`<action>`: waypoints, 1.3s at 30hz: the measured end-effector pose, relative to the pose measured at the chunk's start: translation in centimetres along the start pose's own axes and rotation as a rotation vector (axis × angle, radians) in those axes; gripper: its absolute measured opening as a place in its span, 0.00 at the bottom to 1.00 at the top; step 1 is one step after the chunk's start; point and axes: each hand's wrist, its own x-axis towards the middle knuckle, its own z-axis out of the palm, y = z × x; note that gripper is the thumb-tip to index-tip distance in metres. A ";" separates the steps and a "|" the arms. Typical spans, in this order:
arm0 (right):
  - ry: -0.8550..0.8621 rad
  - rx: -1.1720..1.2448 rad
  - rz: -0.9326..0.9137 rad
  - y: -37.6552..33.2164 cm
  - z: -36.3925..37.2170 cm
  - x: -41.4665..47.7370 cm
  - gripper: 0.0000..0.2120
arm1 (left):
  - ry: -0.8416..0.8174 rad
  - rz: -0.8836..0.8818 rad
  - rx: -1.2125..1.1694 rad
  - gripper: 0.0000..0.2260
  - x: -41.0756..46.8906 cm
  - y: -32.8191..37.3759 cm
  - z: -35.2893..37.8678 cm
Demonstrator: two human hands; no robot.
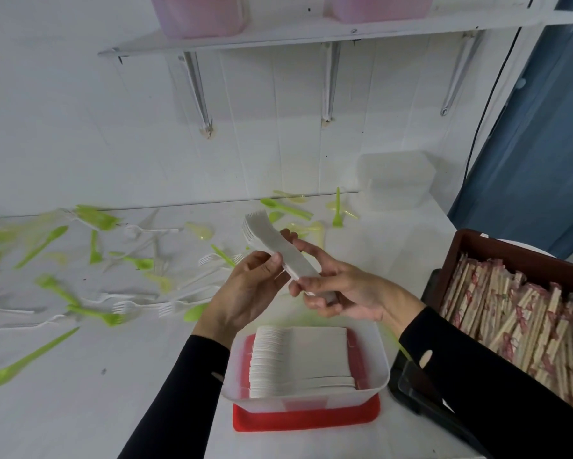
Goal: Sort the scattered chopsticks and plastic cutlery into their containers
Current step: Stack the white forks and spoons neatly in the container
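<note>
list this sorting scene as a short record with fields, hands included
left hand: grips the stack of white forks near its middle
right hand: holds the stack's handle end
stack position: in the air, near the clear container
clear container: holds a row of white forks, stands on a red lid
brown tray: at right, filled with wrapped chopsticks
left to sort: green cutlery and loose white forks on the table

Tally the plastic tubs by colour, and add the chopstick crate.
Pink tubs: 2
Clear tubs: 2
Brown crate: 1
Total: 5
</note>
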 end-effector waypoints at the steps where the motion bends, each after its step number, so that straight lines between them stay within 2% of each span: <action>1: -0.022 0.031 0.009 -0.1 -0.2 -0.1 0.36 | 0.014 -0.008 0.007 0.23 -0.1 -0.1 0.0; 4: -0.055 0.047 0.022 -0.2 -0.5 -0.3 0.33 | 0.069 0.004 0.051 0.26 -0.6 -0.6 0.4; 6: -0.020 0.012 0.010 -0.4 -0.3 -0.2 0.28 | 0.101 0.064 0.078 0.27 -0.9 -0.7 1.0; 8: 0.106 0.037 -0.041 -1.1 -0.5 0.2 0.22 | 0.165 0.170 0.039 0.25 -1.1 0.0 1.3; 10: 0.297 0.221 -0.124 -2.1 -1.6 0.4 0.21 | 0.233 0.269 0.150 0.24 -1.5 1.5 1.1; 12: 0.442 0.426 -0.234 -2.8 -3.0 0.0 0.17 | 0.245 0.295 0.472 0.20 -2.2 3.0 1.1; 15: 0.583 0.580 -0.318 -2.9 -4.3 -0.6 0.12 | 0.105 0.286 0.980 0.16 -3.2 3.0 1.5; 20: 0.588 0.590 -0.283 -2.3 -4.3 -0.4 0.10 | -0.271 0.422 1.749 0.22 -3.4 -1.8 0.0; 23: 0.587 0.550 -0.267 -2.0 -4.3 -0.1 0.10 | -0.371 0.584 2.020 0.21 -3.4 -4.6 -1.4; 27: 0.597 0.488 -0.246 -1.8 -4.3 0.0 0.10 | -0.384 0.535 2.112 0.24 -2.8 -5.8 -2.9; 34: 0.564 0.406 -0.194 -1.5 -3.8 0.3 0.10 | -0.386 0.361 2.113 0.11 -2.8 -7.0 -3.0; 39: 0.553 0.405 -0.198 -1.4 -3.9 0.2 0.09 | -0.391 0.319 2.245 0.13 -2.5 -6.5 -2.0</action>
